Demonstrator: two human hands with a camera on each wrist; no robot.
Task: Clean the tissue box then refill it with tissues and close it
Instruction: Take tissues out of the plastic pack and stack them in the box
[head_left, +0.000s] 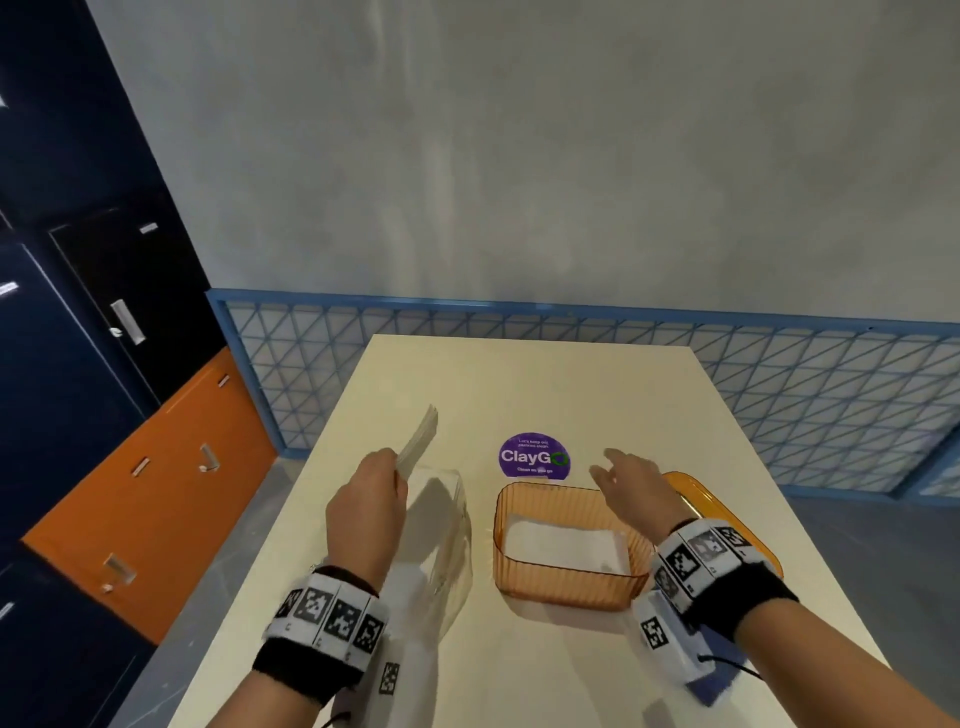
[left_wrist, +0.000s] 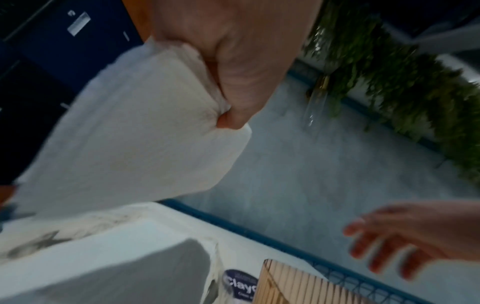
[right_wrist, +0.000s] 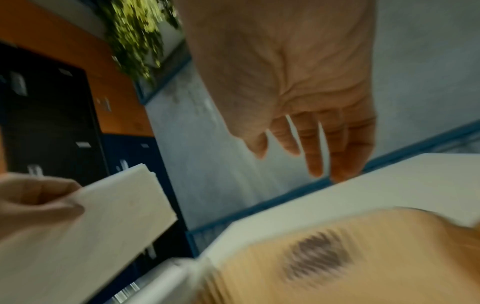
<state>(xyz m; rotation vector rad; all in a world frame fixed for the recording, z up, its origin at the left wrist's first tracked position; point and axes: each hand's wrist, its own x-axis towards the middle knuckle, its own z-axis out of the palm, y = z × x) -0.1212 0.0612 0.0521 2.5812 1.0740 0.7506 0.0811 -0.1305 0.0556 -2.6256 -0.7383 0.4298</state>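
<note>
Box orange, ribbed, lidless | tissues inside | left hand grips stack

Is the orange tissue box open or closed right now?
Open: the tissue box has no lid on; white tissue lies visible inside, below its rim.

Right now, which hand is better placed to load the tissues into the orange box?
Left. The left hand already grips the tissue stack beside the open orange box; the right hand hovers empty over its far rim.
</note>
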